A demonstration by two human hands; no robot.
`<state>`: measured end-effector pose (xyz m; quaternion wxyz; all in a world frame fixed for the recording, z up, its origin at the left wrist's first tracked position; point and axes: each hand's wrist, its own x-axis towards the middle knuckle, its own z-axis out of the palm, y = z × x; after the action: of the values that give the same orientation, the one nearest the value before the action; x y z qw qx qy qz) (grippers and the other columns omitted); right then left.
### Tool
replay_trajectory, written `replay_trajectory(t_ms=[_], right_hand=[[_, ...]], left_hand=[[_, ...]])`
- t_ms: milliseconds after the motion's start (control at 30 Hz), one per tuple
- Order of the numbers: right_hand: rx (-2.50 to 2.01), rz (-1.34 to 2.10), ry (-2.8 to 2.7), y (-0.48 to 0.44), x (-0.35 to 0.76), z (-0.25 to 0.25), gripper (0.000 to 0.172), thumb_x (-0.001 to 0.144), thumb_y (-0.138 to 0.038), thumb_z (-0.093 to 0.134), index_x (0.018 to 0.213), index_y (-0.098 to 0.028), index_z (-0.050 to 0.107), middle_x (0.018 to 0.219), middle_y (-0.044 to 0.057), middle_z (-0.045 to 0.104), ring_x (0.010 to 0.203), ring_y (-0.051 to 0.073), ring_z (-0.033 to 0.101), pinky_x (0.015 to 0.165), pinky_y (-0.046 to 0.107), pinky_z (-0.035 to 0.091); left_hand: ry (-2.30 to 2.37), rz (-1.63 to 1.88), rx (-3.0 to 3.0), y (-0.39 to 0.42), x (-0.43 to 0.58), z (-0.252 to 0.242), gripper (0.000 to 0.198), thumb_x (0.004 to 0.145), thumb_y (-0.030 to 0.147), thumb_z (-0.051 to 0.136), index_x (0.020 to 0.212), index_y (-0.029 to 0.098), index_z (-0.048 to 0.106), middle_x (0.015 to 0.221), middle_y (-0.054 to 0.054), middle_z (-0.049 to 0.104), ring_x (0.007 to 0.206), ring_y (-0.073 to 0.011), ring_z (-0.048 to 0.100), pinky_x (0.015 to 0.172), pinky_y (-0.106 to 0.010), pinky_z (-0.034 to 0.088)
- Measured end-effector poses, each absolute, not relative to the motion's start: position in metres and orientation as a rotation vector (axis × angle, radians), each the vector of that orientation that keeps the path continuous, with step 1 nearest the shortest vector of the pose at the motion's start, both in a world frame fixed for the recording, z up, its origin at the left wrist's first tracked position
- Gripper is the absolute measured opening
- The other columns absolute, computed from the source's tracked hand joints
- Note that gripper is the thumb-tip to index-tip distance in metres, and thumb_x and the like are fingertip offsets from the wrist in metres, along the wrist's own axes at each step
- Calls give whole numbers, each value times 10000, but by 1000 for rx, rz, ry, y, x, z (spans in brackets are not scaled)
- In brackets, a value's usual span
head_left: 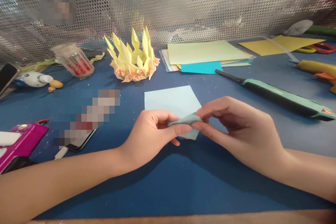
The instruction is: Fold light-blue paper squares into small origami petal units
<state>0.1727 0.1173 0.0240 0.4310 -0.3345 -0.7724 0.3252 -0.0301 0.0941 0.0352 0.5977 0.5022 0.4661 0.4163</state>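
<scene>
A small folded piece of light blue paper [189,120] is held between both hands above the blue tabletop. My left hand [154,131] pinches its left part, the thumb lying along the front. At the right end, the thumb and forefinger of my right hand [238,129] are closed on the same piece. Part of the paper points down below the fingers. Just behind the hands lies a flat light blue sheet [169,98], its near edge partly hidden by them.
Behind stand a yellow-and-peach folded-paper ring [133,64] and a stack of coloured paper [204,51]. A green-and-black knife-like tool [283,96] lies right. At left are a phone [80,141], a magenta case [28,140] and a tipped jar [75,61]. Perforated metal [157,3] closes the back.
</scene>
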Motion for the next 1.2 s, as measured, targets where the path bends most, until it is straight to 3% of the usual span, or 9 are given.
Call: replay_trajectory(t_ms=[167, 300, 533, 833, 1100, 1200], right_hand=[[-818, 872, -1912, 118, 174, 25, 163, 877, -259, 761, 989, -328, 664, 886, -29, 707, 753, 150, 661, 696, 288, 575], [-849, 905, -1916, 118, 173, 27, 131, 881, -275, 757, 976, -315, 676, 879, -22, 728, 763, 160, 684, 680, 293, 576], [-878, 923, -1776, 119, 169, 28, 88, 878, -261, 746, 931, -281, 678, 842, -20, 693, 716, 134, 669, 638, 249, 580], [-859, 998, -1886, 122, 171, 26, 210, 889, -290, 741, 1073, -294, 638, 848, -12, 719, 754, 160, 689, 630, 264, 584], [-772, 777, -1924, 122, 173, 22, 174, 905, -221, 716, 1037, -319, 660, 916, -33, 724, 797, 146, 689, 649, 254, 576], [-705, 625, -1988, 121, 175, 24, 169, 908, -172, 697, 1015, -301, 674, 998, -13, 706, 884, 152, 694, 666, 250, 579]], left_hand=[[1103, 935, 1163, 94, -29, 36, 179, 783, 235, 824, 655, 153, 728, 684, -19, 758, 572, -107, 641, 547, -202, 556], [1088, 944, 1119, 95, -29, 35, 180, 730, 239, 872, 640, 156, 739, 682, -14, 767, 597, -116, 664, 567, -207, 564], [1057, 938, 1164, 92, -31, 33, 91, 720, 175, 881, 777, 193, 812, 704, 20, 786, 646, -109, 695, 652, -182, 571], [1015, 921, 1070, 91, -28, 32, 36, 807, 159, 813, 783, 184, 803, 683, 39, 766, 640, -83, 717, 617, -132, 579], [964, 887, 1068, 90, -30, 31, 33, 810, 182, 821, 801, 182, 789, 682, 42, 755, 644, -80, 727, 624, -129, 578], [936, 847, 1076, 90, -31, 31, 136, 827, 290, 818, 852, 169, 760, 704, 18, 765, 645, -112, 750, 625, -169, 600]])
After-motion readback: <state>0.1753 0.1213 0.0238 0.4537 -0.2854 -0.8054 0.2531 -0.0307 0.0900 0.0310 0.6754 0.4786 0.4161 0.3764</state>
